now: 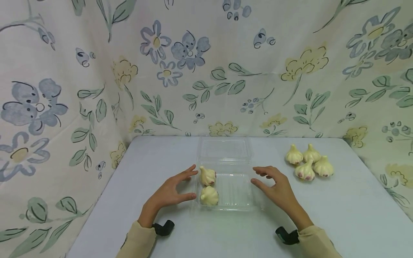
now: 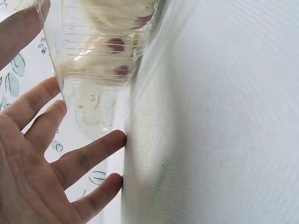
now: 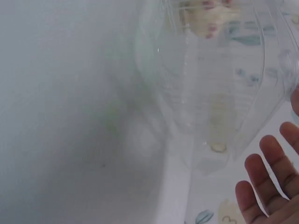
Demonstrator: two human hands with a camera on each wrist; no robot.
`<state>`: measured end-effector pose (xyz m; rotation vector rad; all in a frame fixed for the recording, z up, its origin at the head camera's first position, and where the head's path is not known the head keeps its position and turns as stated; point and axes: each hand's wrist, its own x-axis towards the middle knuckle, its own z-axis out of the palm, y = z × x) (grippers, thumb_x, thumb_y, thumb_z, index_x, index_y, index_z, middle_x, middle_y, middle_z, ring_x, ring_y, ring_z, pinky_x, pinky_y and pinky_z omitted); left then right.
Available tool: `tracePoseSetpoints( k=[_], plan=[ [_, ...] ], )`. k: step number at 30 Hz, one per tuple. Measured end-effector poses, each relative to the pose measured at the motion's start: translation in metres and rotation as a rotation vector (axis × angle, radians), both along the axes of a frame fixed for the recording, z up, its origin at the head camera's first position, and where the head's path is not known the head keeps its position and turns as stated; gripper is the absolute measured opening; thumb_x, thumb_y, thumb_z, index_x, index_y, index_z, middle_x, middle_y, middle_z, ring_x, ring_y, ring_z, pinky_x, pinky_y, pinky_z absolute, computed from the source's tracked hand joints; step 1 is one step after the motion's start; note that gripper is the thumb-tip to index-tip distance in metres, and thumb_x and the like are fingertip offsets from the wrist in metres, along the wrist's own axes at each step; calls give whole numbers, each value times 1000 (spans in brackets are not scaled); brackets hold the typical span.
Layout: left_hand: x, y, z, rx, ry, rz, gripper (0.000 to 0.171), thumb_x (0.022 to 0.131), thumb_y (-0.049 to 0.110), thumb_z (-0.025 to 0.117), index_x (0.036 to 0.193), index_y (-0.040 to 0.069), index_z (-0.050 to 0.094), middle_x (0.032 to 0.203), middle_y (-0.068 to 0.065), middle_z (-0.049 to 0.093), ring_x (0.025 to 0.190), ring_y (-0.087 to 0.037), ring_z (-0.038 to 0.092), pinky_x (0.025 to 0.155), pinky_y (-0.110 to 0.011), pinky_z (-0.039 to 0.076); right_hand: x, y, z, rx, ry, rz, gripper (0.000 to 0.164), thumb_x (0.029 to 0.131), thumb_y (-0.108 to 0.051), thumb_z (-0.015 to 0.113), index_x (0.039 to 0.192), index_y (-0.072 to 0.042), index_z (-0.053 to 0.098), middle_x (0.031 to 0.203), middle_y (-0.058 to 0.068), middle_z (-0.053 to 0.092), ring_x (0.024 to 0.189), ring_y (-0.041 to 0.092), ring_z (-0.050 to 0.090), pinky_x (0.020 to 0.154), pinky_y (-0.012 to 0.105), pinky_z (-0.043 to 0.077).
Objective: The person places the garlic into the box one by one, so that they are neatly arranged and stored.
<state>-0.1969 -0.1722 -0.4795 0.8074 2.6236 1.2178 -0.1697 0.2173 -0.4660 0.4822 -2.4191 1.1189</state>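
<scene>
A clear plastic clamshell box (image 1: 236, 190) lies with its lid (image 1: 224, 148) folded back toward the far edge of the table. Two garlic bulbs, one farther (image 1: 208, 176) and one nearer (image 1: 209, 196), sit along its left side. My left hand (image 1: 169, 191) is at the box's left wall, fingers spread; in the left wrist view the fingertips (image 2: 55, 84) come right up to the plastic rim. At the opposite side, my right hand (image 1: 276, 186) has its thumb and fingers apart, close to the right wall, and it holds nothing.
Several more garlic bulbs (image 1: 304, 170) stand grouped at the right rear of the white table (image 1: 355, 215). A floral curtain (image 1: 206, 71) hangs behind the table and along its left side. Black wrist mounts (image 1: 164, 228) show at both sleeves.
</scene>
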Motion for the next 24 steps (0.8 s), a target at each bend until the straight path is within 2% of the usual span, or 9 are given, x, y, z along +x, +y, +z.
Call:
tracePoseSetpoints(
  k=[6, 12, 24],
  plan=[
    [0, 1, 0, 1, -10, 6, 77, 86, 39, 82, 153, 29, 47, 168, 13, 29, 136, -30, 56, 115, -64, 36, 1, 12, -2, -34, -1, -83, 37, 83, -10, 84, 118, -12, 74, 107, 2, 74, 97, 18, 64, 82, 18, 48],
    [0, 0, 0, -2, -7, 7, 77, 86, 42, 82, 153, 30, 47, 167, 13, 29, 137, -30, 56, 116, -63, 35, 1, 22, -3, -78, -7, -139, 36, 83, -9, 84, 118, -10, 73, 112, 7, 73, 101, 11, 61, 84, 16, 43],
    [-1, 0, 1, -10, 15, -2, 76, 86, 42, 81, 153, 30, 47, 167, 11, 30, 135, -30, 58, 116, -64, 35, 2, 45, -3, -83, -24, -326, 40, 83, -11, 85, 121, -7, 72, 114, 11, 72, 102, 1, 52, 83, 28, 39]
  ],
)
